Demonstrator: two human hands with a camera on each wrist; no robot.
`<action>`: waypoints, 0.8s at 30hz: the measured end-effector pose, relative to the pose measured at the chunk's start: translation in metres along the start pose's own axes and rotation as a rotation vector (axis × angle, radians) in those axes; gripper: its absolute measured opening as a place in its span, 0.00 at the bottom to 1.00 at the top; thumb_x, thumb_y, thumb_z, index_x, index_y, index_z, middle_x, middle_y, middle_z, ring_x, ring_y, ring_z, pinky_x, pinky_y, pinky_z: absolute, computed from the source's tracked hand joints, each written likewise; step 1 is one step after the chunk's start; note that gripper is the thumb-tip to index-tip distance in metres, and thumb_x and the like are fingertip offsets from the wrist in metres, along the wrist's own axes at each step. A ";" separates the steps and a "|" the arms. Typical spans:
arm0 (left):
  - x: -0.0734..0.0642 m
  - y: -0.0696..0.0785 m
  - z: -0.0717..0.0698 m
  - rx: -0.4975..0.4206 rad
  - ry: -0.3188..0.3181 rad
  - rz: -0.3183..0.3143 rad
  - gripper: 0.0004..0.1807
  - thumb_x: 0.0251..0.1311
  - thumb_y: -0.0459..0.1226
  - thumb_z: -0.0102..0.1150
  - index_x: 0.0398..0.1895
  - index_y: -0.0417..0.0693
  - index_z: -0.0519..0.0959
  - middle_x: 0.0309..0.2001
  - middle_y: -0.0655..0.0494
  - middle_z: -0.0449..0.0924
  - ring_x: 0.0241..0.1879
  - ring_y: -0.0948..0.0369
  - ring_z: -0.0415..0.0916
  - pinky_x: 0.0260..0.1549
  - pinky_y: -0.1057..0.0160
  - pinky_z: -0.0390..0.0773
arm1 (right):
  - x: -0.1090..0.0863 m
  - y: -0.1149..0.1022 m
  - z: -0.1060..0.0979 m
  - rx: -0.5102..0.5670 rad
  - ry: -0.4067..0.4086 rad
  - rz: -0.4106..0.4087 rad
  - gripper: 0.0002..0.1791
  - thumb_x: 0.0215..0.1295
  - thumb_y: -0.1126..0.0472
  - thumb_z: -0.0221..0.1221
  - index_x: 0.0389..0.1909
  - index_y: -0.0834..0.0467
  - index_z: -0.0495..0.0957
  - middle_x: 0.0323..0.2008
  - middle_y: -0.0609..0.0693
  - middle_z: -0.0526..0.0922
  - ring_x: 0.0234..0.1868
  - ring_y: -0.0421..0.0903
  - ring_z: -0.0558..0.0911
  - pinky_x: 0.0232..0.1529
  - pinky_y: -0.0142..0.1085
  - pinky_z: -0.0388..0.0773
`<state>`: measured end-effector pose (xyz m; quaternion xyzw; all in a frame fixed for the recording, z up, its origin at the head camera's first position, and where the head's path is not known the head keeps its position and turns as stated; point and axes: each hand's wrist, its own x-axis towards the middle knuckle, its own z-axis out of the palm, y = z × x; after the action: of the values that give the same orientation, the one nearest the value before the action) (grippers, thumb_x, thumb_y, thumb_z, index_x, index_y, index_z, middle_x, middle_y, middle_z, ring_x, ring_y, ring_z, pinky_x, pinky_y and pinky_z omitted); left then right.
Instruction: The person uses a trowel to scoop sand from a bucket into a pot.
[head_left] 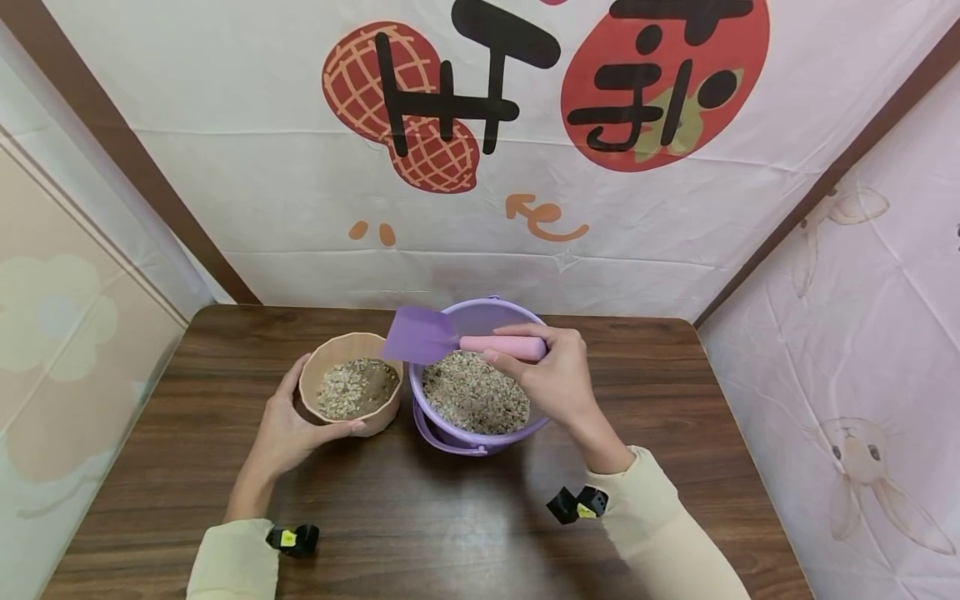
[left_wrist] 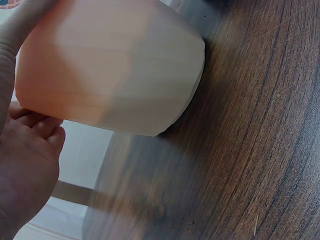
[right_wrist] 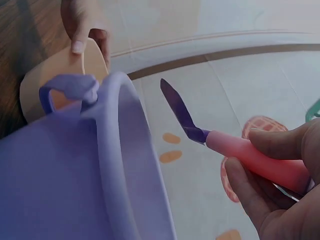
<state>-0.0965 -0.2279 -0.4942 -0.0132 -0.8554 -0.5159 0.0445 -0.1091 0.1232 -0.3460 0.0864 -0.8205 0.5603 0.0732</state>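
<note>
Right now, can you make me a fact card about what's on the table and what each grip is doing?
Left grip: holds the round, tan, faceted bowl
In the bowl: pale grainy bits
Right grip: holds the flat-bladed purple shovel by its pink, rounded handle
On the blade: no bits visible
Right of the bowl: round purple bucket, holding speckled grainy mix
Table: brown, wood-grain top

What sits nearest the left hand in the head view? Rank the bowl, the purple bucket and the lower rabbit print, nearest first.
1. Bowl: held in the left hand.
2. Purple bucket: to the bowl's right.
3. Lower rabbit print: far right, on the wall hanging.
</note>
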 end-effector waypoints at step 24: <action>0.001 0.001 0.000 0.017 0.008 0.001 0.72 0.31 0.43 0.90 0.81 0.46 0.51 0.71 0.35 0.63 0.68 0.41 0.61 0.62 0.36 0.62 | -0.026 0.041 -0.067 0.055 0.090 0.080 0.17 0.57 0.60 0.75 0.47 0.61 0.88 0.38 0.53 0.90 0.47 0.42 0.86 0.44 0.28 0.80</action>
<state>-0.0972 -0.2277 -0.4932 -0.0113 -0.8596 -0.5085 0.0484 -0.0914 0.2023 -0.3646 0.0302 -0.8036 0.5883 0.0851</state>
